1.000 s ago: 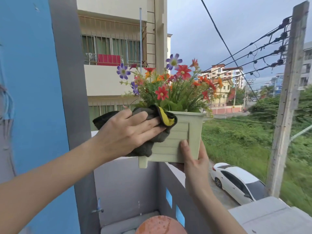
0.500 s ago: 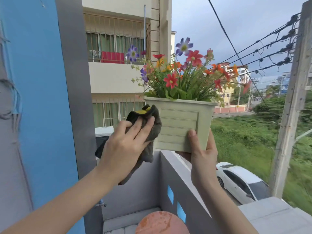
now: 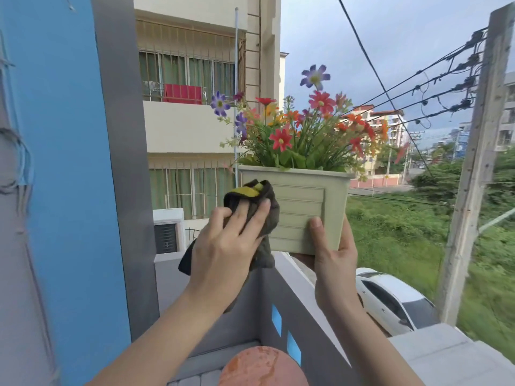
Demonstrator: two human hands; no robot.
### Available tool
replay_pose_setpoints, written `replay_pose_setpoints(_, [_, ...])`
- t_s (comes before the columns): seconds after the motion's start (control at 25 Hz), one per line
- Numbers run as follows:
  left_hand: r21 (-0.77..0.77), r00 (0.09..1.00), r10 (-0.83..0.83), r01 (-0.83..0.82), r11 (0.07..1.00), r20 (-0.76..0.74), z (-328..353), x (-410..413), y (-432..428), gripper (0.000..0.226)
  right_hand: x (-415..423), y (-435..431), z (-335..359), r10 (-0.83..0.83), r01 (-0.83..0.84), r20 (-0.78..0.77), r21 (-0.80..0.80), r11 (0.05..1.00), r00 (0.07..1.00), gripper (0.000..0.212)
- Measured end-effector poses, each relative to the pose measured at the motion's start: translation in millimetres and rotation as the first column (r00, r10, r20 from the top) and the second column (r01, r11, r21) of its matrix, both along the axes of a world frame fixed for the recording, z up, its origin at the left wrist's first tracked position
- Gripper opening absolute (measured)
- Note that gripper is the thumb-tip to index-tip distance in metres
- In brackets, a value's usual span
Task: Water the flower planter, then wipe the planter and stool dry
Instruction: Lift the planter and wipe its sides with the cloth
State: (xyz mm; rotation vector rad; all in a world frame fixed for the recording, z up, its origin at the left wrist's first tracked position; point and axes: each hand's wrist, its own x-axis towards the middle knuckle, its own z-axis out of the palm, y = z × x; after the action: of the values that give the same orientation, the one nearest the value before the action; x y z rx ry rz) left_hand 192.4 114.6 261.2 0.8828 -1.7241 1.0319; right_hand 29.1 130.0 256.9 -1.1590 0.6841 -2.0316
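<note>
A pale green planter [image 3: 302,207] full of colourful flowers [image 3: 303,126] is held up in the air above the balcony wall. My right hand [image 3: 333,254] grips it from below at its lower right corner, thumb on the front face. My left hand [image 3: 225,246] presses a dark grey cloth [image 3: 263,215] with a yellow patch against the planter's left front side. Part of the cloth hangs below my left hand. The round reddish-orange stool top [image 3: 262,367] shows at the bottom edge, below my arms.
A grey balcony wall [image 3: 281,296] with small blue openings runs under the planter. A blue and grey wall [image 3: 64,190] stands close on the left. Beyond are a neighbouring building, a white car [image 3: 395,299] below, a concrete pole [image 3: 473,174] and power lines.
The planter has shifted right and up in view. My left hand has slid the cloth from the planter's top left rim down to its left side. My right hand keeps its grip.
</note>
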Motion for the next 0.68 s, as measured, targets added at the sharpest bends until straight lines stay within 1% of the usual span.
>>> replay_pose_setpoints(0.08, [0.000,0.982,-0.018,0.018,1.000,0.190,-39,-1,6,0.045,-6,-1,1,-0.021,0.021,-0.011,-0.005,1.000,1.000,0.047])
replay_pose_setpoints(0.12, [-0.015,0.968,-0.019,0.024,1.000,0.249,-50,3,8,0.044,-8,-1,3,-0.034,0.033,-0.024,-0.005,0.999,0.999,0.047])
replay_pose_setpoints(0.16, [-0.018,0.964,-0.029,0.035,0.999,0.265,-51,7,7,0.043,-10,-2,3,-0.040,0.040,-0.032,-0.005,0.999,0.999,0.048])
replay_pose_setpoints(0.2, [-0.011,0.971,-0.045,0.049,0.999,0.233,-44,8,6,0.042,-11,-2,3,-0.041,0.041,-0.034,-0.004,0.999,0.999,0.047])
replay_pose_setpoints(0.28, [0.008,0.995,-0.061,0.060,0.998,0.080,-19,5,6,0.041,-9,-1,3,-0.034,0.034,-0.039,0.000,0.999,0.999,0.046])
replay_pose_setpoints(0.32, [-0.013,0.999,-0.051,0.051,0.999,0.014,-5,2,5,0.041,-6,0,3,-0.022,0.022,-0.041,0.000,1.000,0.999,0.047])
replay_pose_setpoints(0.36, [-0.040,0.999,-0.038,0.038,0.998,-0.023,6,-3,4,0.040,-3,1,3,-0.006,0.006,-0.041,-0.001,1.000,0.999,0.046])
replay_pose_setpoints(0.44, [-0.073,0.999,-0.024,0.022,0.997,-0.023,12,-16,7,0.044,3,3,5,0.017,-0.017,-0.036,0.006,1.000,0.999,0.043])
replay_pose_setpoints(0.56, [-0.076,0.989,-0.003,0.015,0.997,0.150,-8,-21,13,0.043,1,1,6,0.009,-0.009,-0.027,0.003,1.000,1.000,0.042])
replay_pose_setpoints(0.6, [-0.081,0.984,0.016,-0.001,0.997,0.177,-11,-17,12,0.043,0,2,5,0.001,-0.001,-0.032,0.001,1.000,1.000,0.044])
replay_pose_setpoints(0.64, [-0.078,0.987,0.040,-0.028,0.997,0.159,-7,-12,10,0.043,0,2,4,-0.004,0.004,-0.032,0.001,1.000,0.999,0.047])
replay_pose_setpoints(0.68, [-0.065,0.993,0.062,-0.056,0.996,0.099,1,-6,6,0.043,0,2,3,-0.006,0.006,-0.029,0.003,1.000,1.000,0.050])
